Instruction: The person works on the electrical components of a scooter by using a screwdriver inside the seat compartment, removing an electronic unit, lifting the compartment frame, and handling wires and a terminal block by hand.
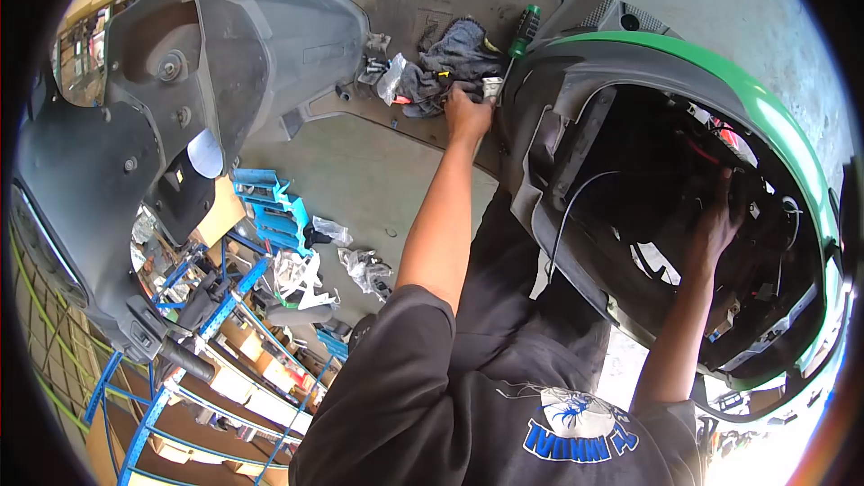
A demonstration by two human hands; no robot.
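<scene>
My left hand point(470, 114) is over the scooter's floorboard point(396, 0), its fingers closed at a small white part point(491, 87) whose kind I cannot make out. Next to it lie dark rags point(459, 49), a clear plastic bag point(391, 78) and small loose parts. A green-handled screwdriver point(526, 31) rests close by, shaft towards the white part. My right hand point(717, 220) reaches into the dark hollow of the scooter's rear body point(747, 81), which has a green side panel. Its fingers stretch towards the inner wall, near red wiring; shadow hides their tips.
The grey front cover point(90, 180) with a handlebar grip point(187, 358) stands at the left. Below it are a blue metal rack point(144, 432) with boxes and a blue plastic part point(274, 207). Plastic-wrapped parts point(364, 270) lie on the floor. A black cable point(562, 225) hangs across the hollow's edge.
</scene>
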